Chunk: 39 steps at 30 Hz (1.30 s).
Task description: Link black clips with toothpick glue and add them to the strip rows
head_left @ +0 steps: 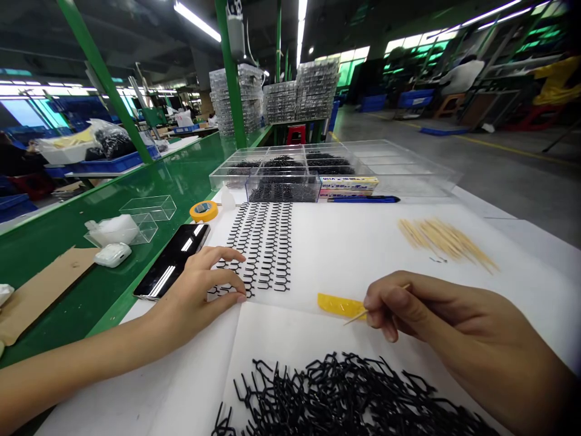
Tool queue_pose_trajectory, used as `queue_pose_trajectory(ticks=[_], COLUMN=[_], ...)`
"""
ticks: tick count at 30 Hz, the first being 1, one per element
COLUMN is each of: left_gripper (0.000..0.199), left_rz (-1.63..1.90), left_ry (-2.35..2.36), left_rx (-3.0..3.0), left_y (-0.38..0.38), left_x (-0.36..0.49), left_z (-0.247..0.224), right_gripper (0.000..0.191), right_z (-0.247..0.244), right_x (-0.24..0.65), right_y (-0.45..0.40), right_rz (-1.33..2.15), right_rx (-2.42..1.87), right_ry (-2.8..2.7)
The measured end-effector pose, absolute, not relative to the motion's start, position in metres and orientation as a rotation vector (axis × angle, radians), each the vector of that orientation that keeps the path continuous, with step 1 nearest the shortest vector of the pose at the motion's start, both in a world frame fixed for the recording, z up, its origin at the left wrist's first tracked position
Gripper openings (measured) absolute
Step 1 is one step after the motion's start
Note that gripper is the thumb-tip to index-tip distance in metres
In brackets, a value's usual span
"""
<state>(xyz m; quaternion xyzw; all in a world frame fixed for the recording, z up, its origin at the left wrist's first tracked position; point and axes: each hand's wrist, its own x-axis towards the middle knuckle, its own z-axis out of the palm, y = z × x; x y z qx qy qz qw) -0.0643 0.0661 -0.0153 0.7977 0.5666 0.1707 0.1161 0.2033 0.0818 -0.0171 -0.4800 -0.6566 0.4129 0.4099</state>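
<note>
Fingertips of the left hand [195, 287], slightly parted, sit at the near end of black forked pieces [285, 242] laid in rows on the white surface [338, 254]; whether they grip one, I cannot tell. Several rows look done, while the large tangled heap [336, 402] nearest the person seems left to arrange. The right hand [422, 315] pinches a thin wooden stick [355, 318].

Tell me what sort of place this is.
Probably a factory assembly floor: tall stacks of clear plastic containers, a person in white seated at another workstation, and a heap of small black forked parts in front of the wearer.
</note>
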Motion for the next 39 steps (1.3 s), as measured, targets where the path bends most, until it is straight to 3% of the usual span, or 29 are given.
queue_pose_trajectory(ticks=[24,32,39], left_gripper=[0.014,0.005,0.010], left_rz=[0.511,0.325,0.187], left_ry=[1.669,1.267,1.134], left_rx=[2.364,2.402,2.257], left_y=[0.063,0.051,0.049], left_x=[-0.065,-0.050,-0.044], left_z=[-0.006,0.004,0.009], right_gripper=[0.032,0.032,0.032], right_z=[-0.018,-0.021,-0.019], right_x=[0.204,0.213,0.211], right_y=[0.083,0.089,0.090], right_rz=[1.012,0.913,0.845], right_rx=[-1.156,-1.058,-1.034], right_ry=[-1.682,-1.858,-1.868])
